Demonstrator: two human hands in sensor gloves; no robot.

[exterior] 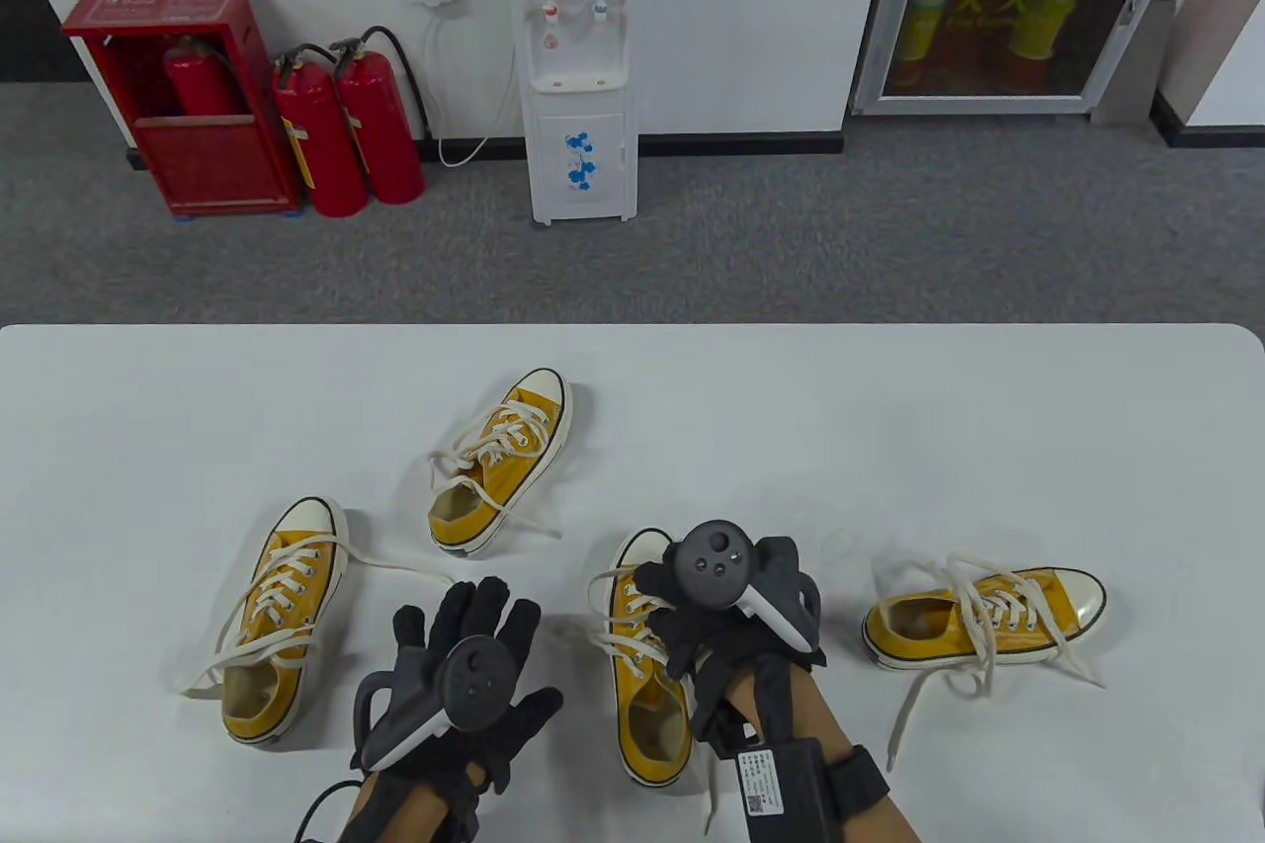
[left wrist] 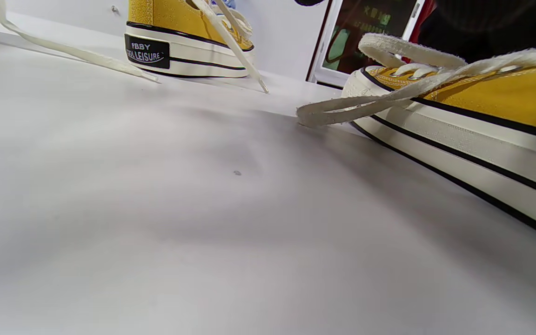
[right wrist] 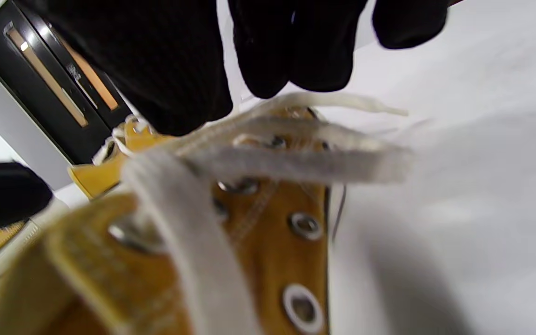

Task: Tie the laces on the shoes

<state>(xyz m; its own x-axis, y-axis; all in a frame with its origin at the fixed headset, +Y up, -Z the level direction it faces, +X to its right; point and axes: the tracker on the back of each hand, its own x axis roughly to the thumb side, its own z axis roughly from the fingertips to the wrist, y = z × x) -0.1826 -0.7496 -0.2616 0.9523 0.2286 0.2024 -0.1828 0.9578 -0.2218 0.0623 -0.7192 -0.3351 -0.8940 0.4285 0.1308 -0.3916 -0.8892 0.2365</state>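
Several yellow sneakers with white laces lie on the white table (exterior: pixel 889 428). My right hand (exterior: pixel 664 628) is over the middle shoe (exterior: pixel 647 695) and pinches its lace; a lace loop (exterior: pixel 605 586) sticks out to the left. In the right wrist view my fingertips (right wrist: pixel 296 51) sit on the lace (right wrist: pixel 296 153) above the eyelets (right wrist: pixel 303 225). My left hand (exterior: pixel 482 626) lies flat on the table with fingers spread, between the left shoe (exterior: pixel 277 621) and the middle shoe. The left wrist view shows the loop (left wrist: pixel 342 109) and the middle shoe's side (left wrist: pixel 482 125).
A far shoe (exterior: pixel 499 463) lies untied behind my hands; its heel shows in the left wrist view (left wrist: pixel 179 42). A right shoe (exterior: pixel 988 621) lies sideways with loose laces. Beyond the table's far edge stand a water dispenser (exterior: pixel 578 62) and fire extinguishers (exterior: pixel 346 131).
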